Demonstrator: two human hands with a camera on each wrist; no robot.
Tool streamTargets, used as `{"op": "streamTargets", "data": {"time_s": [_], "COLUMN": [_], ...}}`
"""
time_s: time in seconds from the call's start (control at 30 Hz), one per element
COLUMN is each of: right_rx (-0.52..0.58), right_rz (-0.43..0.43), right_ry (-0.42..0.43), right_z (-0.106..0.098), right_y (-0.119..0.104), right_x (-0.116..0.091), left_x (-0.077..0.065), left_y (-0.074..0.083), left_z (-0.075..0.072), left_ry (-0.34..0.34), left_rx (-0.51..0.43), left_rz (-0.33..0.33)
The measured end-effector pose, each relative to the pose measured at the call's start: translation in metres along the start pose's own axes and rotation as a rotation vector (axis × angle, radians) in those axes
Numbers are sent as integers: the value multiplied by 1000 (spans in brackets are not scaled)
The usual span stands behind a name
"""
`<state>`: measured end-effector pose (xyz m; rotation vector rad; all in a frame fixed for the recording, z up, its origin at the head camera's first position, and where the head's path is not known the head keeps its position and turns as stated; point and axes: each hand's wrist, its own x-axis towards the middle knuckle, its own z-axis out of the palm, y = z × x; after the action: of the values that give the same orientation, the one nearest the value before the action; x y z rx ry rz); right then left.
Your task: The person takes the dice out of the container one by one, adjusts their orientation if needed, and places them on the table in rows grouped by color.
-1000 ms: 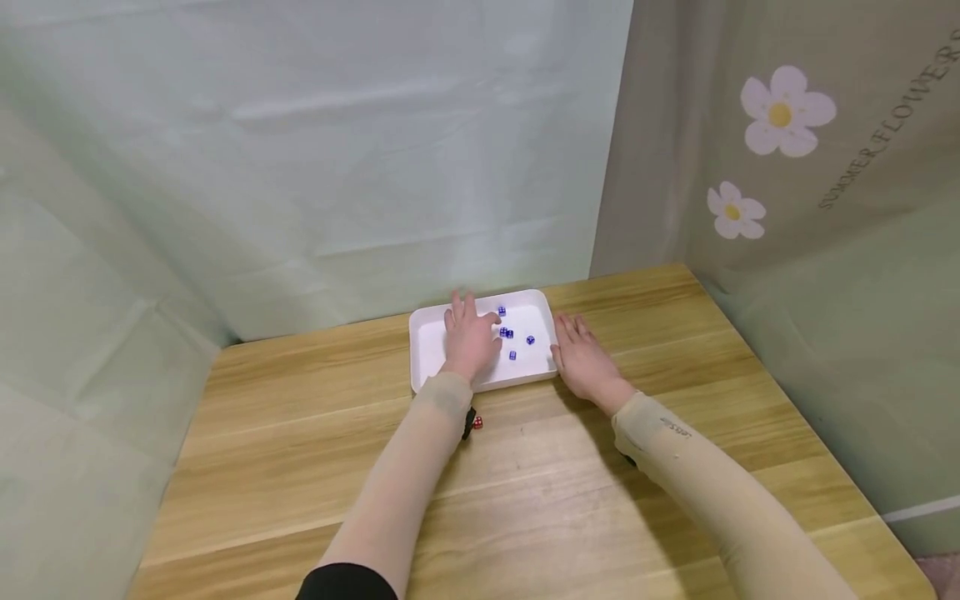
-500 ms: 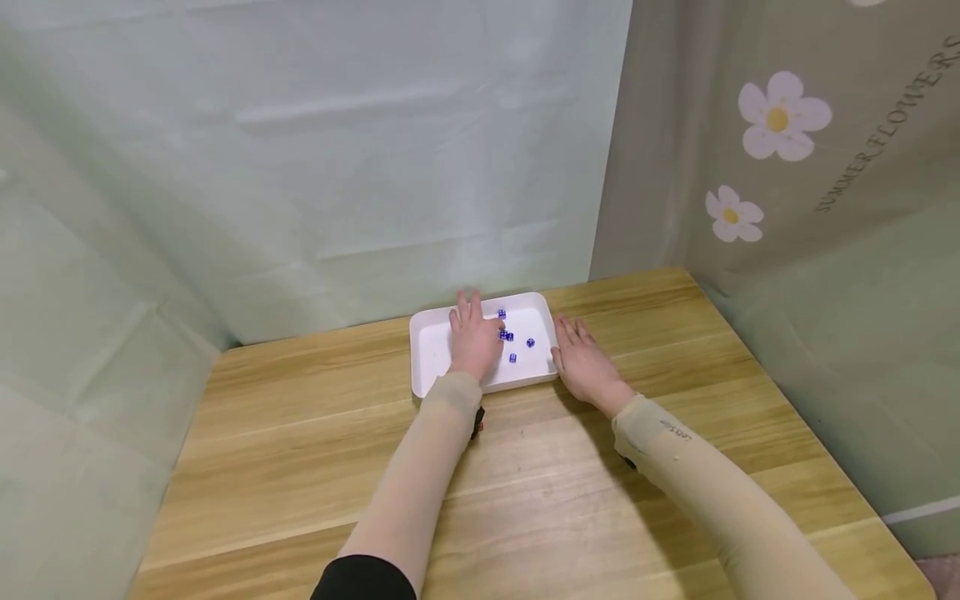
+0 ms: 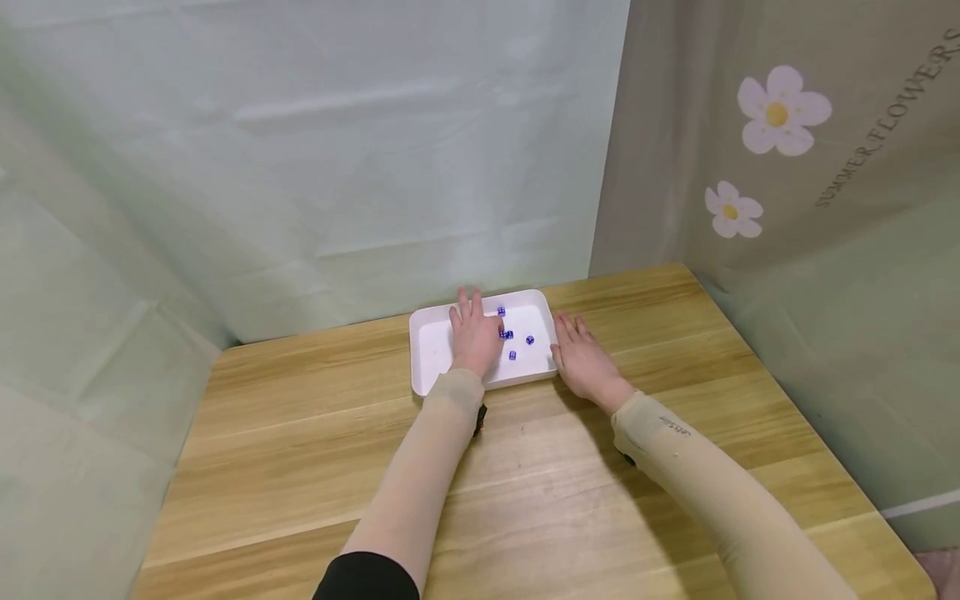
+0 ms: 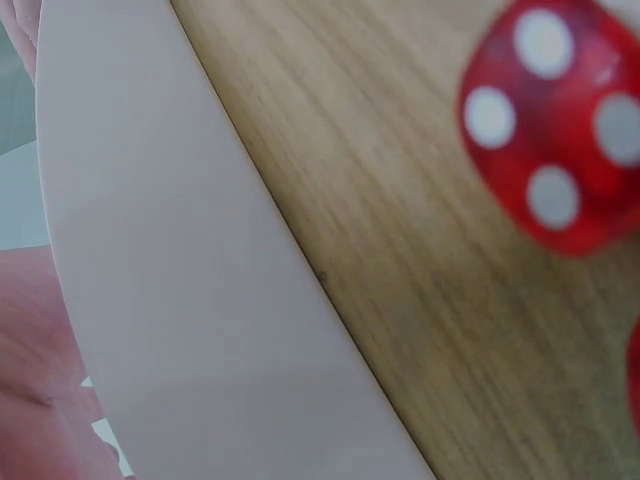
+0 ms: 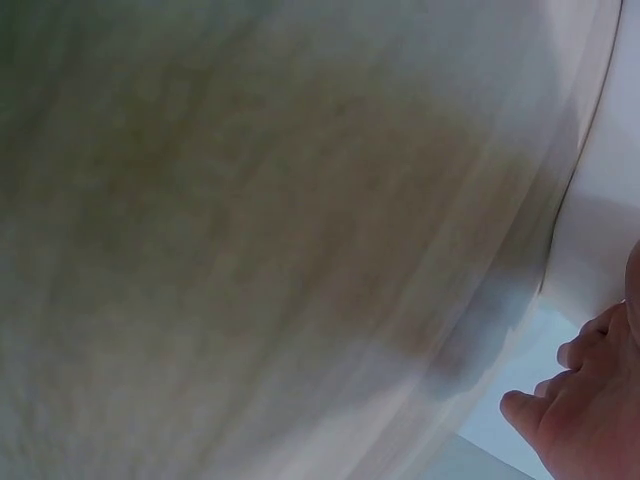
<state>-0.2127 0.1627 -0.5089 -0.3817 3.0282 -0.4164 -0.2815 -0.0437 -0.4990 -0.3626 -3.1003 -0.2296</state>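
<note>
A shallow white tray (image 3: 431, 357) stands by the table's far edge with several blue dice inside. My left hand (image 3: 476, 340) reaches over its near wall; thumb and forefinger pinch a blue die (image 3: 503, 335), while the other fingers stretch toward the far rim. Close beside that die lies another blue die (image 3: 510, 335). Straight fingers of my right hand (image 3: 587, 363) rest along the tray's right wall. In the left wrist view, a red die (image 4: 550, 130) with white pips sits on the wood just outside the tray; my forearm covers that spot in the head view.
More blue dice lie loose in the tray: one die (image 3: 501, 311) near the far wall, another die (image 3: 529, 340) to the right. Pale curtains (image 3: 375, 167) hang directly behind the wooden table (image 3: 300, 450). A second red die (image 4: 636, 375) peeks in at the left wrist view's edge.
My left hand has shifted slightly right, and its thumb and forefinger have come together on the blue die. The left forearm now covers the red die. My right hand has stayed put.
</note>
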Motion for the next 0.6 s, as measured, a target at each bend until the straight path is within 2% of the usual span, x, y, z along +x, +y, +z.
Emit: {"op": "streamTargets", "data": {"time_s": [0.6], "right_rx": [15], "right_rz": [-11], "right_ry": [30], "right_z": [0], "right_y": [1], "right_x": [-1], "left_x": [-2], "left_y": [3], "left_z": [-5], "left_ry": [-30], "left_rx": [-6], "left_rz": [-16]}}
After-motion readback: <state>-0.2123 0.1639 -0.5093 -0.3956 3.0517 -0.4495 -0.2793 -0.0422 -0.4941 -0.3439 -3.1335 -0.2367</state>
